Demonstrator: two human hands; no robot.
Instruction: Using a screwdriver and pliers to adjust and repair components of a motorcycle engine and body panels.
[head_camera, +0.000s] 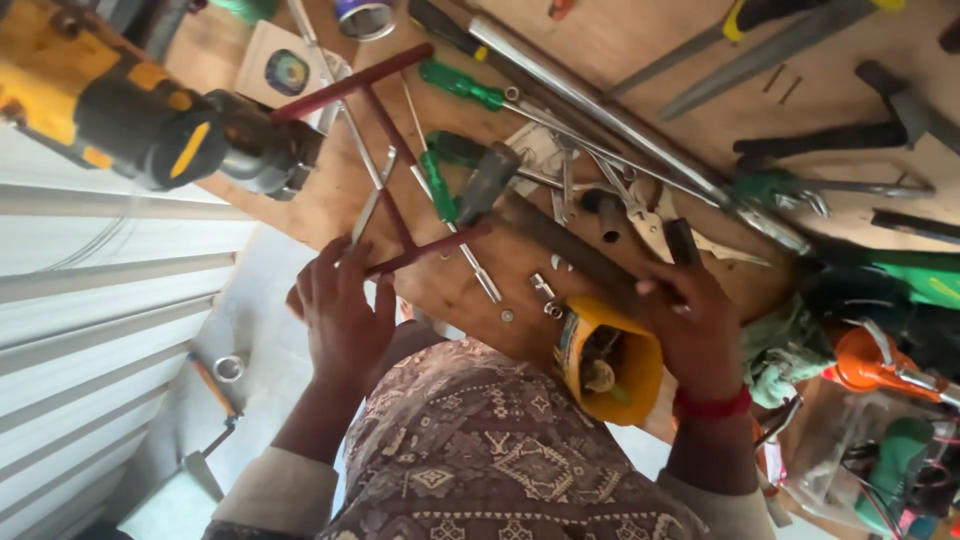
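Note:
My left hand (340, 315) lies with straight, spread fingers over the near end of a dark red metal rod frame (385, 130) at the wooden workbench's (620, 40) edge. It presses on the frame without curling round it. My right hand (692, 325), with a red band at the wrist, is closed on the end of a hammer's dark handle (570, 245). The grey hammer head (488, 180) rests on the bench near the frame. A yellow tub (625, 365) of small parts sits just left of my right hand.
A yellow and black power drill (130, 110) juts in at top left. Green-handled screwdrivers (460, 85), pliers (640, 215), wrenches and long metal bars crowd the bench. An orange tool (870, 362) and green gear lie at right. A white ribbed panel (100, 290) fills the left.

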